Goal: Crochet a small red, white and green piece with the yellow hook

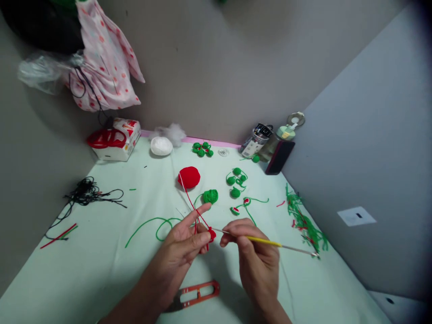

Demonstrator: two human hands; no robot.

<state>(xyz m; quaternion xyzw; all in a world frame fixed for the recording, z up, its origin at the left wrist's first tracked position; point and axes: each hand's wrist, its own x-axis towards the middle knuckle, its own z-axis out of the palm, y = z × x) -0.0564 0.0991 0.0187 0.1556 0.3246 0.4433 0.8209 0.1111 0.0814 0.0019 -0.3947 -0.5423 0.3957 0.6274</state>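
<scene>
My left hand (184,245) pinches a small red crochet piece (211,234) between thumb and fingers, its forefinger raised with red yarn (191,200) running over it. That strand leads back to a red yarn ball (189,177) on the pale green table (101,252). In my right hand (254,254) sits a crochet hook (270,243) with a yellow grip, its tip at the red piece. Just beyond my fingers lies a green yarn ball (210,196), trailing a loose green strand (151,225) to the left.
Orange thread snips (199,292) lie under my wrists. Small green crocheted pieces (236,182) and yarn scraps (303,220) are scattered to the right. Black cord (86,193) lies left. At the back stand a box (118,139), white yarn (161,146), jars (256,140) and a phone (279,157).
</scene>
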